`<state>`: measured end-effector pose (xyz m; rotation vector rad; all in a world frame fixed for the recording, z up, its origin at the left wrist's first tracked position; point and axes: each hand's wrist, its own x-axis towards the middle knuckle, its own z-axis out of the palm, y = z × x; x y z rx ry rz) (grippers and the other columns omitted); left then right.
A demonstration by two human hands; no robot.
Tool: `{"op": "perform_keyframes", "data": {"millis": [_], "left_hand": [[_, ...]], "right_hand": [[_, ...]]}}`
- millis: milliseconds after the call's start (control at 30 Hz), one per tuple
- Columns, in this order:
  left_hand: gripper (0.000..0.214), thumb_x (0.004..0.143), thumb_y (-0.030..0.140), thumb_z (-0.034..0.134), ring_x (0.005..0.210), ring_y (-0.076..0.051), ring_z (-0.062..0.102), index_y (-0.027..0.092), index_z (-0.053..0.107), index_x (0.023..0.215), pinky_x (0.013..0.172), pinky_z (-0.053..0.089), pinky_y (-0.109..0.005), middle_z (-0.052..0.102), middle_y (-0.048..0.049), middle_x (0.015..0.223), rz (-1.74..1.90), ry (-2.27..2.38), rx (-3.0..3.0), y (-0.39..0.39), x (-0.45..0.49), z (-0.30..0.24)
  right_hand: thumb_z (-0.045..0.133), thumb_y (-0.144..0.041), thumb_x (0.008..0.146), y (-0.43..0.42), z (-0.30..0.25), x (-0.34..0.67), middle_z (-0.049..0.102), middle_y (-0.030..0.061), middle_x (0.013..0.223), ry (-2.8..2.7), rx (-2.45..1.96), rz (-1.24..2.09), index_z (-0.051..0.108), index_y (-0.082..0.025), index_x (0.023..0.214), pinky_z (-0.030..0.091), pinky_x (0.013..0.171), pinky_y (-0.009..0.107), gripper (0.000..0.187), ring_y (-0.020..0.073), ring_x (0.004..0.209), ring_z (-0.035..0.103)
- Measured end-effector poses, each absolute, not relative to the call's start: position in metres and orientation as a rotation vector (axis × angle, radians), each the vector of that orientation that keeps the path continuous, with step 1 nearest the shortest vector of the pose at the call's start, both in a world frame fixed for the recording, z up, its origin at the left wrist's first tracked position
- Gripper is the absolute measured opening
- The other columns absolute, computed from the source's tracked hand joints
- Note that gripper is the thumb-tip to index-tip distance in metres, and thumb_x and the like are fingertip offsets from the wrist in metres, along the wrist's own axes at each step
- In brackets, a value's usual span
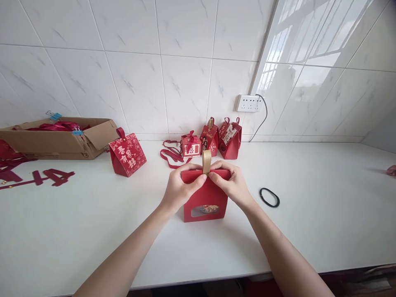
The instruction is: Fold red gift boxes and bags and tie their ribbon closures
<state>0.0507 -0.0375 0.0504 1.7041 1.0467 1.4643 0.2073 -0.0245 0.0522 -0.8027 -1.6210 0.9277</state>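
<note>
A small red gift box (204, 203) with an oval window on its front stands upright on the white table (309, 214). A gold ribbon loop (206, 161) sticks up from its top. My left hand (181, 185) pinches the box's top flap on the left of the loop, fingers closed. On the right of the loop my right hand (231, 183) pinches the same flap, fingers closed. Both thumbs meet near the base of the ribbon.
A red house-shaped box (127, 155) stands to the left. Three finished red boxes (213, 140) and loose red ribbon (170, 156) sit by the tiled wall. A cardboard carton (58, 138) of ribbons lies far left. A black hair tie (269, 197) lies right of the box.
</note>
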Motion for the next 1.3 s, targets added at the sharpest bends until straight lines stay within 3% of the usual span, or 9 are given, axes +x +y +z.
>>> {"op": "perform_keyframes", "data": {"millis": [433, 633, 933, 1167, 1300], "left_hand": [[0.015, 0.075, 0.032, 0.064, 0.073, -0.018, 0.065, 0.018, 0.068, 0.071, 0.063, 0.051, -0.024, 0.070, -0.0017, 0.072, 1.456, 1.126, 1.705, -0.037, 0.052, 0.050], [0.015, 0.076, 0.032, 0.063, 0.078, -0.017, 0.065, 0.019, 0.064, 0.083, 0.066, 0.051, -0.023, 0.069, -0.0024, 0.083, 1.501, 1.086, 1.734, -0.039, 0.051, 0.049], [0.010, 0.074, 0.029, 0.064, 0.071, -0.015, 0.063, 0.019, 0.065, 0.071, 0.064, 0.049, -0.024, 0.067, 0.0003, 0.072, 1.451, 1.062, 1.685, -0.043, 0.049, 0.057], [0.017, 0.075, 0.035, 0.063, 0.068, -0.015, 0.062, 0.018, 0.062, 0.073, 0.059, 0.049, -0.021, 0.066, -0.0006, 0.072, 1.429, 1.126, 1.596, -0.039, 0.049, 0.052], [0.026, 0.071, 0.042, 0.064, 0.062, -0.017, 0.063, 0.017, 0.062, 0.077, 0.052, 0.049, -0.022, 0.068, -0.0024, 0.069, 1.427, 1.115, 1.584, -0.043, 0.048, 0.051]], "right_hand": [[0.060, -0.032, 0.077, -0.022, 0.048, 0.206, 0.060, 0.0002, 0.066, -1.629, -0.821, 0.840, 0.060, -0.018, 0.065, 0.044, 0.051, 0.023, 0.019, 0.0125, 0.060, 0.054], [0.058, -0.028, 0.077, -0.025, 0.050, 0.207, 0.058, -0.0002, 0.066, -1.655, -0.803, 0.827, 0.058, -0.018, 0.065, 0.043, 0.053, 0.023, 0.016, 0.0122, 0.061, 0.052], [0.061, -0.038, 0.076, -0.032, 0.057, 0.207, 0.058, -0.0001, 0.064, -1.593, -0.844, 0.971, 0.056, -0.017, 0.063, 0.041, 0.047, 0.022, 0.025, 0.0114, 0.056, 0.052], [0.064, -0.038, 0.073, -0.024, 0.051, 0.202, 0.058, 0.0002, 0.066, -1.517, -0.781, 1.094, 0.056, -0.017, 0.065, 0.043, 0.049, 0.022, 0.023, 0.0117, 0.057, 0.052], [0.065, -0.034, 0.069, -0.025, 0.051, 0.197, 0.053, -0.0025, 0.059, -1.430, -0.826, 1.063, 0.054, -0.017, 0.063, 0.038, 0.047, 0.020, 0.021, 0.0091, 0.051, 0.047]]}}
